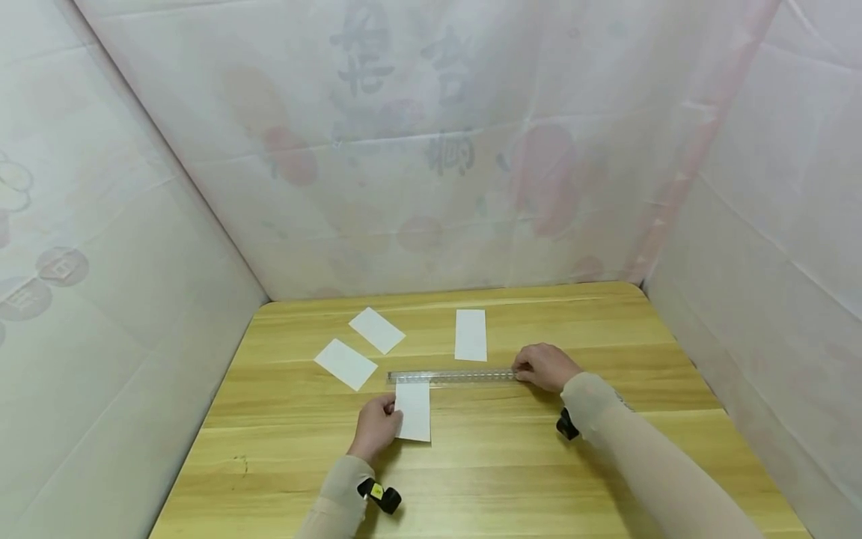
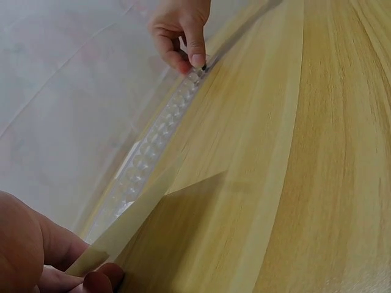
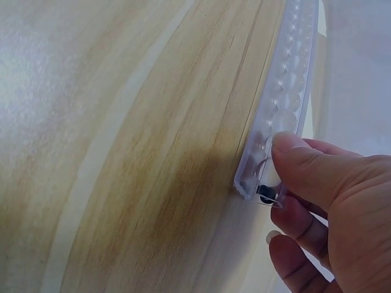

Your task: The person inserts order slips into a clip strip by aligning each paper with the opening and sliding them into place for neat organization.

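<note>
My left hand (image 1: 377, 427) pinches the left edge of a white paper card (image 1: 414, 412) between thumb and fingers. In the left wrist view the card (image 2: 131, 226) stands tilted off the table and casts a shadow. Its far edge meets a long, clear plastic strip (image 1: 458, 376) with round bumps along its length, lying crosswise in the head view. My right hand (image 1: 545, 367) pinches the strip's right end, thumb on top. Close by that thumb, a small dark piece (image 3: 267, 194) sits inside the strip's end in the right wrist view.
Two white cards, the nearer one (image 1: 346, 364) and the farther one (image 1: 377, 330), lie askew at the back left of the wooden table (image 1: 512, 479). A third card (image 1: 471, 335) lies beyond the strip. Printed fabric walls (image 1: 417, 150) enclose the table's back and sides.
</note>
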Motion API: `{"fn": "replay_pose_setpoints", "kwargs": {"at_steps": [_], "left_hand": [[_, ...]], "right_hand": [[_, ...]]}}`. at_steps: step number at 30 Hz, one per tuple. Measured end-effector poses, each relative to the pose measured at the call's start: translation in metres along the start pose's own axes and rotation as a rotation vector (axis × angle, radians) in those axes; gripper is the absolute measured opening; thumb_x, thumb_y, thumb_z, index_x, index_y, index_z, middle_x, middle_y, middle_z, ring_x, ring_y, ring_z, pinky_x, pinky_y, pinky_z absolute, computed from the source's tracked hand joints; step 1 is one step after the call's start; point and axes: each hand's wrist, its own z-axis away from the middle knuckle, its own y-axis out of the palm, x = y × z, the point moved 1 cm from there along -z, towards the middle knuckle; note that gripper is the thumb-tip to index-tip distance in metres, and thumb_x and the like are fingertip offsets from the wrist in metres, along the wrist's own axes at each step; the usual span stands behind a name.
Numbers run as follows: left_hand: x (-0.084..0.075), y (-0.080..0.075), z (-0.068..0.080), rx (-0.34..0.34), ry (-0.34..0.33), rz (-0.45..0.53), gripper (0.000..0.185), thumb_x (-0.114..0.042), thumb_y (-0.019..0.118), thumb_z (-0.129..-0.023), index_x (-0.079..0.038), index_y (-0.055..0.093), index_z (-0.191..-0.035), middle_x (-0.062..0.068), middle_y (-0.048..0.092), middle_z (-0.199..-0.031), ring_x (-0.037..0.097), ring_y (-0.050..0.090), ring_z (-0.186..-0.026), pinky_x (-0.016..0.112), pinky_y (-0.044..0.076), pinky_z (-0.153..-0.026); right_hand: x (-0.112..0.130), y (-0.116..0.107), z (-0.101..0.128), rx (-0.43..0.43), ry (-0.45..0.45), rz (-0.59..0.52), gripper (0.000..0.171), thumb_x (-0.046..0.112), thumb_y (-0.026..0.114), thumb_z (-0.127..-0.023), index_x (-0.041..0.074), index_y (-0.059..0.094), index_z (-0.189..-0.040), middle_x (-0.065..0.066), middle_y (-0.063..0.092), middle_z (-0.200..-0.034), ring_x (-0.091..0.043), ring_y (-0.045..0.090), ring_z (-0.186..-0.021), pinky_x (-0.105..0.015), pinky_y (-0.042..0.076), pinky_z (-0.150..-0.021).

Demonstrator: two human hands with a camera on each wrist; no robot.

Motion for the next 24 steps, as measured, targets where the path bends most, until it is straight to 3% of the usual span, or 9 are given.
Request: {"fn": "replay_pose_setpoints", "kwargs": {"at_steps": [11, 14, 16, 20, 24], "left_hand": [[-0.0029, 0.001, -0.0006, 0.004, 0.028, -0.002, 0.038, 0.001, 0.057, -0.087, 0.013, 0.057, -0.123, 0.007, 0.053, -0.084, 0.018, 0.047, -0.074, 0.027, 0.04, -0.062], [-0.0046, 0.0027, -0.0018, 0.004, 0.031, -0.01, 0.022, 0.001, 0.056, -0.087, 0.012, 0.062, -0.105, 0.005, 0.047, -0.076, 0.015, 0.042, -0.067, 0.025, 0.037, -0.059], [-0.0053, 0.0043, -0.0019, 0.006, 0.041, -0.012, 0.021, 0.001, 0.056, -0.087, 0.012, 0.062, -0.105, 0.004, 0.046, -0.075, 0.014, 0.041, -0.065, 0.025, 0.036, -0.058], [-0.0072, 0.007, -0.0009, 0.024, 0.036, 0.005, 0.038, 0.001, 0.057, -0.088, 0.014, 0.057, -0.123, 0.007, 0.053, -0.084, 0.014, 0.044, -0.068, 0.025, 0.04, -0.061], [-0.009, 0.0091, -0.0007, 0.041, 0.033, 0.024, 0.04, 0.001, 0.056, -0.088, 0.014, 0.054, -0.126, 0.008, 0.053, -0.084, 0.015, 0.044, -0.067, 0.026, 0.041, -0.061]], "right_hand": [[-0.0004, 0.0012, -0.0009, 0.0, 0.009, 0.002, 0.009, 0.022, 0.074, -0.085, 0.024, 0.074, -0.094, 0.009, 0.067, -0.095, -0.014, 0.063, -0.088, -0.039, 0.052, -0.079], [0.0003, 0.0002, -0.0011, 0.008, 0.015, 0.002, 0.009, 0.022, 0.073, -0.086, 0.023, 0.074, -0.094, 0.008, 0.067, -0.095, -0.014, 0.063, -0.088, -0.04, 0.052, -0.079], [0.0009, -0.0003, -0.0009, 0.012, 0.019, 0.001, 0.009, 0.022, 0.073, -0.086, 0.023, 0.074, -0.095, 0.008, 0.067, -0.095, -0.014, 0.063, -0.088, -0.04, 0.052, -0.079], [0.0021, -0.0003, -0.0003, 0.01, 0.012, 0.001, 0.01, 0.021, 0.074, -0.085, 0.022, 0.074, -0.095, 0.008, 0.068, -0.095, -0.014, 0.063, -0.087, -0.039, 0.052, -0.079], [0.0028, -0.0004, -0.0003, 0.003, 0.001, 0.006, 0.01, 0.021, 0.074, -0.085, 0.022, 0.074, -0.095, 0.008, 0.068, -0.095, -0.014, 0.063, -0.087, -0.039, 0.052, -0.078]]}}
